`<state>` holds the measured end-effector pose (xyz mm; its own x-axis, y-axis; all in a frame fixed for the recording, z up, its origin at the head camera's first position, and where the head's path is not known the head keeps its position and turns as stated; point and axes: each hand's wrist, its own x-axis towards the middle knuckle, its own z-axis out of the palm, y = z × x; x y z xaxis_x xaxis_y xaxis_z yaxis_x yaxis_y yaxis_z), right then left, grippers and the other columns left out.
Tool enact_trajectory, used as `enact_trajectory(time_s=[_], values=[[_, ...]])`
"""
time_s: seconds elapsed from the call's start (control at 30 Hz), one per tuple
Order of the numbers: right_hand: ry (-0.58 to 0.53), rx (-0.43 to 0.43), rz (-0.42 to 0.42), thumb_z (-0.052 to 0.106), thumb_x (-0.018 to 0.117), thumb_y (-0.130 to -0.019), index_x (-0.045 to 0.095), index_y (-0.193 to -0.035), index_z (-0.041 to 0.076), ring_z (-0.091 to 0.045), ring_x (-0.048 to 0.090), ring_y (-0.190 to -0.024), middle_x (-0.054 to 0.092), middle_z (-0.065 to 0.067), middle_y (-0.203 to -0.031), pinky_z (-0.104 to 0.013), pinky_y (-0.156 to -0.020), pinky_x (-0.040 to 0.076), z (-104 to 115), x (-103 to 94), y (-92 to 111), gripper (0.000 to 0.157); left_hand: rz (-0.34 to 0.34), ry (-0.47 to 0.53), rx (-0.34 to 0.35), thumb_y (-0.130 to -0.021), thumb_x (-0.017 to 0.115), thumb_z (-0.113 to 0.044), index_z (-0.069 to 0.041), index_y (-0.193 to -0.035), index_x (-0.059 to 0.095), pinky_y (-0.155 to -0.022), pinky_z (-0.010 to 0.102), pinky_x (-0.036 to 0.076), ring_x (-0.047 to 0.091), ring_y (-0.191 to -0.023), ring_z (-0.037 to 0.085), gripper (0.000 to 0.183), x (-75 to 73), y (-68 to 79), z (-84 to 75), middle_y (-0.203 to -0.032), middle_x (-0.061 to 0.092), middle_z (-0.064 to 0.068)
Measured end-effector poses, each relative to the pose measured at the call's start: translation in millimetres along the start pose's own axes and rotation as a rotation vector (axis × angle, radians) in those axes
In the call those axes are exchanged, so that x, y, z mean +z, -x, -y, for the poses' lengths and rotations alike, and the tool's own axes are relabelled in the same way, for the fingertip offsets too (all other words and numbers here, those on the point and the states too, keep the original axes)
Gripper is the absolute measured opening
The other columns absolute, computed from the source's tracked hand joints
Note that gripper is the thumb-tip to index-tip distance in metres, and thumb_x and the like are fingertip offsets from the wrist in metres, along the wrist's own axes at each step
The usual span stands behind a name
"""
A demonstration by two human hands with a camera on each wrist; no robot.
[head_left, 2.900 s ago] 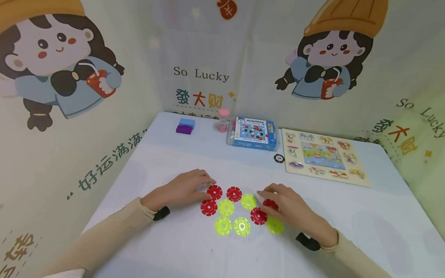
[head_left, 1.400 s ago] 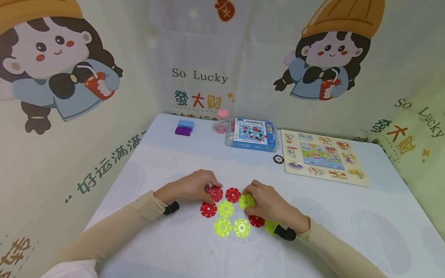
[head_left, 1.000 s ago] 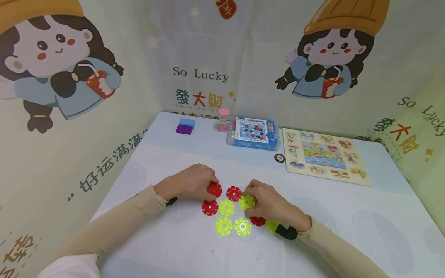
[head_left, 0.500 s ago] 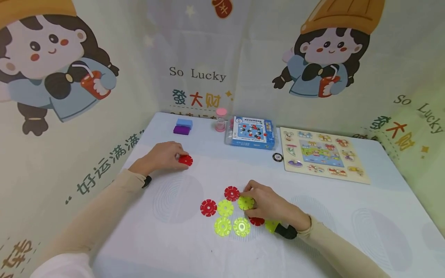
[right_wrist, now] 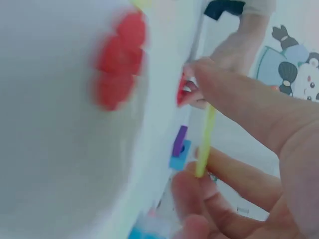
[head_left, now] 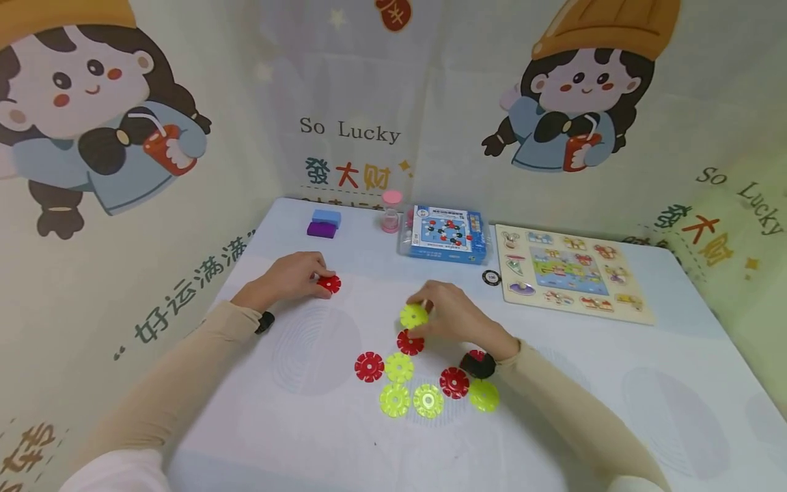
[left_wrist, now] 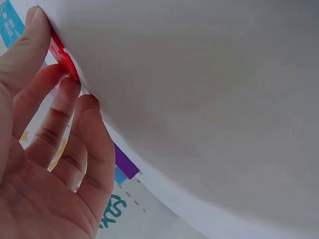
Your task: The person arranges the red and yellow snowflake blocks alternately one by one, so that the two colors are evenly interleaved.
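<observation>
At the left of the table my left hand (head_left: pixel 296 275) pinches a red notched plastic disc (head_left: pixel 330 283) by its edges. In the left wrist view the thumb and fingers press along the rim of this red disc (left_wrist: pixel 64 56), close to the white surface. My right hand (head_left: pixel 451 311) holds a yellow-green notched disc (head_left: pixel 414 316) above the table, between thumb and fingers. Edge-on, the yellow-green disc (right_wrist: pixel 205 142) shows in the right wrist view. Just below the held disc lies a red disc (head_left: pixel 410 343), partly overlapped. Several more red and yellow-green discs (head_left: pixel 399 367) lie flat in front.
Behind stand a pink hourglass (head_left: pixel 391 213), a blue boxed molecule set (head_left: pixel 445 236) and blue and purple blocks (head_left: pixel 322 230). A black-and-white chip (head_left: pixel 491 277) lies beside the wooden knob puzzle (head_left: pixel 572 273) on the right. Printed cloth hangs round the table.
My left hand has taken a red disc from the group to the table's left. My right hand has picked up a yellow-green disc and moved it up and left.
</observation>
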<state>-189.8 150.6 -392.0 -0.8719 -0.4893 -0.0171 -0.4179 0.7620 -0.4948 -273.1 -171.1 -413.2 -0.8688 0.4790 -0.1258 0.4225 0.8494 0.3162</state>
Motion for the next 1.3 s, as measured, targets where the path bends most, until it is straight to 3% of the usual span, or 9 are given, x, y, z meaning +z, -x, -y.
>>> enact_trajectory(time_s=[0.13,0.3,0.47,0.7,0.93,1.0,1.1,1.2,1.3], values=[[0.018,-0.074,-0.032,0.036,0.085,-0.067,0.070,-0.113,0.016,-0.016,0.057,-0.083,0.063,0.002,-0.100,-0.026,-0.070,0.047,21.7,10.1,-56.0,0.053,0.004,-0.004,-0.011,-0.072,0.080,-0.040,-0.021,-0.124,0.063,-0.067,0.026,0.042,0.051,-0.084,0.015,0.057,-0.1,0.8,3.4,-0.103,0.061,-0.002],[0.079,-0.127,0.055,0.039,0.082,-0.070,0.069,-0.116,0.013,-0.013,0.056,-0.088,0.068,0.001,-0.107,-0.025,-0.075,0.048,34.4,28.5,-107.3,0.054,-0.013,0.013,0.003,-0.073,0.079,-0.040,-0.022,-0.123,0.063,-0.068,0.026,0.042,0.052,-0.085,0.015,0.055,1.3,-0.1,3.2,-0.103,0.061,-0.001],[0.025,-0.074,0.145,0.030,0.083,-0.071,0.071,-0.113,0.013,-0.014,0.055,-0.090,0.070,0.000,-0.107,-0.026,-0.076,0.047,30.9,35.9,-124.6,0.048,-0.022,0.024,0.024,-0.074,0.079,-0.039,-0.021,-0.122,0.065,-0.068,0.027,0.043,0.052,-0.084,0.016,0.053,2.7,-0.4,-0.6,-0.103,0.062,-0.001],[-0.101,0.004,0.117,0.029,0.083,-0.071,0.071,-0.113,0.017,-0.015,0.054,-0.089,0.066,0.002,-0.097,-0.025,-0.078,0.048,23.3,40.3,-131.6,0.045,-0.016,0.025,0.003,-0.073,0.080,-0.040,-0.024,-0.121,0.065,-0.070,0.028,0.043,0.052,-0.085,0.016,0.053,1.8,0.2,-0.2,-0.102,0.062,-0.001],[-0.090,-0.014,0.074,0.030,0.081,-0.074,0.069,-0.115,0.015,-0.014,0.058,-0.087,0.068,0.001,-0.104,-0.024,-0.075,0.050,28.0,34.1,-114.0,0.045,0.005,0.044,-0.060,-0.070,0.082,-0.040,-0.024,-0.122,0.065,-0.073,0.029,0.047,0.053,-0.090,0.016,0.057,-1.8,-3.9,-3.5,-0.099,0.061,-0.001],[-0.088,-0.043,0.083,0.032,0.081,-0.074,0.069,-0.115,0.016,-0.013,0.057,-0.087,0.067,0.001,-0.104,-0.023,-0.074,0.049,29.4,30.8,-96.5,0.045,-0.002,0.027,-0.062,-0.069,0.082,-0.042,-0.026,-0.123,0.065,-0.075,0.031,0.047,0.053,-0.092,0.016,0.059,-0.7,-6.8,-7.4,-0.100,0.060,-0.001],[-0.048,-0.112,0.173,0.036,0.080,-0.073,0.069,-0.115,0.020,-0.012,0.056,-0.089,0.065,0.003,-0.104,-0.022,-0.074,0.047,36.0,27.4,-60.1,0.046,-0.014,-0.003,-0.006,-0.070,0.081,-0.045,-0.027,-0.125,0.063,-0.081,0.034,0.048,0.051,-0.100,0.018,0.061,2.5,-11.8,-14.8,-0.109,0.059,0.000],[0.070,-0.231,0.279,0.044,0.079,-0.073,0.068,-0.118,0.022,-0.009,0.055,-0.093,0.063,0.004,-0.107,-0.020,-0.077,0.047,45.3,32.0,-24.2,0.051,-0.003,-0.001,0.060,-0.072,0.079,-0.046,-0.028,-0.126,0.062,-0.088,0.038,0.047,0.049,-0.108,0.020,0.060,6.2,-16.0,-22.5,-0.118,0.058,-0.001],[0.205,-0.330,0.283,0.049,0.075,-0.075,0.067,-0.119,0.023,-0.007,0.053,-0.097,0.059,0.005,-0.110,-0.019,-0.080,0.047,52.4,42.3,-1.9,0.052,0.012,0.007,0.088,-0.073,0.078,-0.044,-0.027,-0.125,0.063,-0.091,0.039,0.046,0.049,-0.111,0.020,0.056,8.1,-18.2,-27.9,-0.120,0.059,-0.002]])
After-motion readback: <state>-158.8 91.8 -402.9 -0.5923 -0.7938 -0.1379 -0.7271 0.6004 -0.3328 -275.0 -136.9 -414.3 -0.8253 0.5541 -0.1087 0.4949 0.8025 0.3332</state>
